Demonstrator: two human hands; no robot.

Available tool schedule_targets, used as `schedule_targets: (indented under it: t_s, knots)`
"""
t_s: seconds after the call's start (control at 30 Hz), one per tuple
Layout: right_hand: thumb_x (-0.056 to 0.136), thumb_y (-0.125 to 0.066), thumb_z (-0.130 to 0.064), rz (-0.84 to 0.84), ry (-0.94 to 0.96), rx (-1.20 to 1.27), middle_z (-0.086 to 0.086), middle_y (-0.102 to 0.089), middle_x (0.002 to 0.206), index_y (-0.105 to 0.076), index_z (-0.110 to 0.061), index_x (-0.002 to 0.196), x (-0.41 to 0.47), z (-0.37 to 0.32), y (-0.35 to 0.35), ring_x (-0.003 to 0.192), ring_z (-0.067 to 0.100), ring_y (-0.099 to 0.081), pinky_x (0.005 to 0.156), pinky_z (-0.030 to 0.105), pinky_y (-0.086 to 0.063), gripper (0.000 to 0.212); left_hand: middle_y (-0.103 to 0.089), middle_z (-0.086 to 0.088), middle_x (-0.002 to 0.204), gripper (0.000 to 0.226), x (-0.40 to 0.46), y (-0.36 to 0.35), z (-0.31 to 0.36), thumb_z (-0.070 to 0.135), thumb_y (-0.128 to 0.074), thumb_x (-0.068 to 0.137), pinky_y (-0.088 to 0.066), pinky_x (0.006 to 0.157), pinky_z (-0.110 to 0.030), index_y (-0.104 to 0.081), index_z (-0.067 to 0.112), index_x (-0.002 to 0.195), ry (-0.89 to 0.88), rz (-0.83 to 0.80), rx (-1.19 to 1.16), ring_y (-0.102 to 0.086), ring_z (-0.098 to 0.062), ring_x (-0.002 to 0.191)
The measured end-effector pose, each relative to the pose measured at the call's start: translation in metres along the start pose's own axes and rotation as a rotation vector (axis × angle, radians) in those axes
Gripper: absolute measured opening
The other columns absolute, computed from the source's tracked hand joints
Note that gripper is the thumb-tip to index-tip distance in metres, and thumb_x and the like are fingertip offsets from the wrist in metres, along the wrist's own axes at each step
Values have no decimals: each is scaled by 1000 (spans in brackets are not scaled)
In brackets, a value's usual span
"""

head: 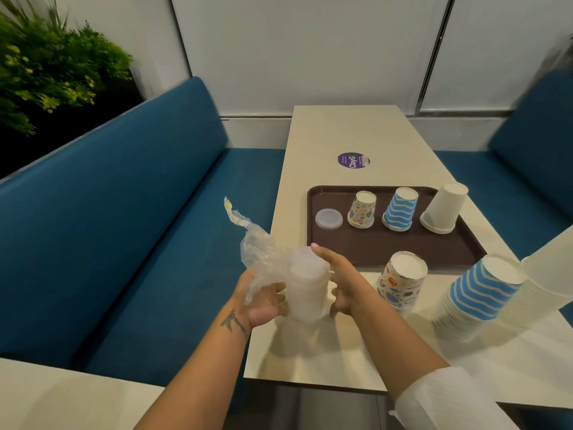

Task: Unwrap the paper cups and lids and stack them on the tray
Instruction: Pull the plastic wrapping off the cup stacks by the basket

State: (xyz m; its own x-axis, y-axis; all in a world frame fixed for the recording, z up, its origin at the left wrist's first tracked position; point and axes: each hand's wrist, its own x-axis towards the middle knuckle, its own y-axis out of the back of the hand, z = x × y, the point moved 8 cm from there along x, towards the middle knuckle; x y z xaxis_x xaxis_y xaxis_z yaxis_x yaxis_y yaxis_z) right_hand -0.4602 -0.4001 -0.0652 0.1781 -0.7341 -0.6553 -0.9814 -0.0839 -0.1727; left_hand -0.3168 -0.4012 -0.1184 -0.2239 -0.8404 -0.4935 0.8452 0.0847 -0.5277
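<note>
- Lids (307,287): translucent white stack, blurred, held low centre of frame above the counter (356,131) edge.
- Left hand (263,301) grip curls around crinkled clear wrapper (257,246).
- Right hand (341,280) grip curls round the stack.

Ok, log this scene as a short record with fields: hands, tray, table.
left hand: grips the wrapper, pulling it off the lid stack
right hand: holds the lid stack, fingers curled round it
tray: one lid, patterned cups, striped cups, white cups, all cups upside down
table: patterned stack, striped stack, white stack at the right edge, off the tray
</note>
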Motion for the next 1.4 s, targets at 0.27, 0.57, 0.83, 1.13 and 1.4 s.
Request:
schedule_targets:
  t_s: [0.27,0.57,0.83,1.13,1.4]
  knots:
    - [86,-40,-71,165,311,-158,-2,-8,161,-14,-24,153,-1,-28,-5,148,20,4,117,51,-9,86,-56,-9,82,26,-6,23,18,30,-45,90,-45,60,-38,-62,12,98,-93,104,-70,-51,-24,69]
    - [92,-61,-19,261,1190,-192,-13,-51,130,-47,-21,131,-102,-116,-47,124,3,-45,109,27,-36,41,-70,1,91,17,-87,50,111,33,-59,94,-58,74,-35,-64,17,97,-668,560,-329,-70,-18,82]
    - [81,-73,-29,-235,1494,-511,-14,-42,137,-54,-34,128,-172,-96,-167,126,-5,-40,94,11,-41,51,-59,-9,115,38,-262,33,156,24,-78,74,-49,94,-32,-58,24,106,-1389,1106,585,-59,-11,105]
    - [87,-67,-18,-686,941,-468,12,-61,70,-54,-3,76,-173,0,-257,65,14,-56,65,32,-49,23,-50,-3,134,89,-316,33,89,13,-84,65,-43,106,-34,-37,19,140,-844,611,867,-50,-16,127]
    - [96,-54,-15,-848,349,-75,10,-63,80,-57,-8,92,-155,80,-281,70,22,-63,60,31,-55,9,-72,0,102,66,-360,101,-1,43,-75,53,-54,78,-25,-61,21,113,-364,510,514,-70,-15,93]
